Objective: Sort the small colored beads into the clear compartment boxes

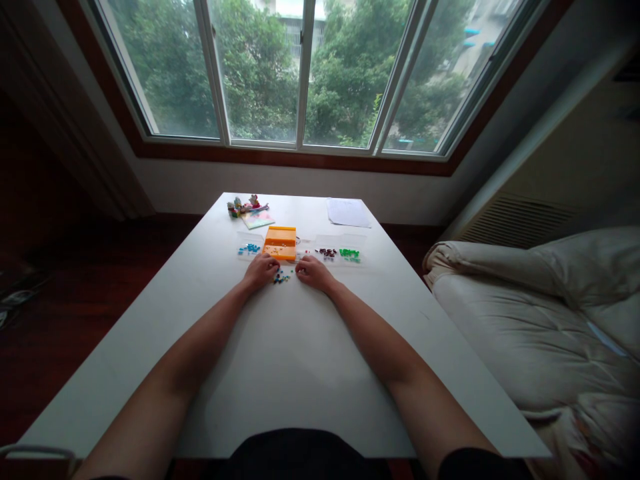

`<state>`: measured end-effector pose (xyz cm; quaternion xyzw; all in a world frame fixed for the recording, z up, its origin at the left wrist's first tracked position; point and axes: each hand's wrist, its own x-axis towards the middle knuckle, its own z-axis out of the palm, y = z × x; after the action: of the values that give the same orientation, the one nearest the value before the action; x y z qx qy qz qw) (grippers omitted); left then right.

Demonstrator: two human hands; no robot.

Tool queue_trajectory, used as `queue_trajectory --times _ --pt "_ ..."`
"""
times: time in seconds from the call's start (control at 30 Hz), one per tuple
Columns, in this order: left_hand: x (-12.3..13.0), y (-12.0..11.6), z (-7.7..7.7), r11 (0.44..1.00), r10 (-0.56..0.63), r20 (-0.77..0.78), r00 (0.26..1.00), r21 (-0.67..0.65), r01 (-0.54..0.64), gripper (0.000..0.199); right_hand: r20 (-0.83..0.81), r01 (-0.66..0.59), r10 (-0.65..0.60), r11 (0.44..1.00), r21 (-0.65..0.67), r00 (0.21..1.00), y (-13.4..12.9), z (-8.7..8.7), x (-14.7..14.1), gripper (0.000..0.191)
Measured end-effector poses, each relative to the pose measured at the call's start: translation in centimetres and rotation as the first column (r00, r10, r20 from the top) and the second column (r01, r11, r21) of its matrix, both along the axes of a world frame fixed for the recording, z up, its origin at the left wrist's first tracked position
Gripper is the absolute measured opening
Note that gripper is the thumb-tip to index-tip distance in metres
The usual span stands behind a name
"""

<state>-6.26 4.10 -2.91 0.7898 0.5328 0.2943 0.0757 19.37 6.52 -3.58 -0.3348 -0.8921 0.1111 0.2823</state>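
On the white table (280, 373), mid-way: small loose beads (282, 276) between the hands
Left hand (261, 270): curled beside beads, grasp unclear
Right hand (311, 271): curled, grasp unclear
Orange box (281, 243): just behind, contents unclear
Clear trays: blue pieces (249, 249) left; dark pieces (327, 253), green pieces (349, 253) right

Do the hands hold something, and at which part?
It cannot be told. Left hand and right hand rest curled on the table beside small beads.

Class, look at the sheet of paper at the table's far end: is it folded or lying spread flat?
Spread flat: the sheet of paper lies as one even layer on the table.
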Motion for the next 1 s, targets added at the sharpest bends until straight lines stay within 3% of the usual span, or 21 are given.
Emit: queue_trajectory --times 0.33,0.5,0.67,0.8,0.9,1.0 --pt "0.0 0.0 -0.1 1.000 0.018 0.002 1.000 -0.014 -0.018 0.022 0.008 0.131 -0.131 0.991 -0.017 0.991 0.0 0.3 0.4 0.011" --pt "0.1 -0.1 0.1 1.000 0.018 0.011 1.000 -0.020 -0.018 0.022 0.045 0.149 -0.148 0.988 -0.027 0.988 -0.1 0.6 0.4 0.002" --pt "0.0 -0.2 0.3 0.999 0.015 0.024 1.000 -0.043 -0.014 0.018 -0.068 0.243 -0.243 0.970 -0.001 0.968 -0.1 1.0 0.5 0.006" --pt "-0.3 0.1 0.1 0.998 0.031 0.017 0.999 -0.046 -0.031 0.020 -0.245 0.477 -0.459 0.879 0.015 0.854 0.7 1.9 2.2 0.015" --pt "-0.5 0.3 0.0 0.998 0.050 0.002 0.999 -0.039 -0.049 0.021 -0.363 0.666 -0.613 0.746 0.028 0.702 1.7 2.7 4.8 0.016" --pt "-0.6 0.3 0.0 0.998 0.050 -0.007 0.999 -0.025 -0.050 0.022 -0.404 0.792 -0.736 0.609 -0.044 0.543 2.4 2.8 7.5 0.014"
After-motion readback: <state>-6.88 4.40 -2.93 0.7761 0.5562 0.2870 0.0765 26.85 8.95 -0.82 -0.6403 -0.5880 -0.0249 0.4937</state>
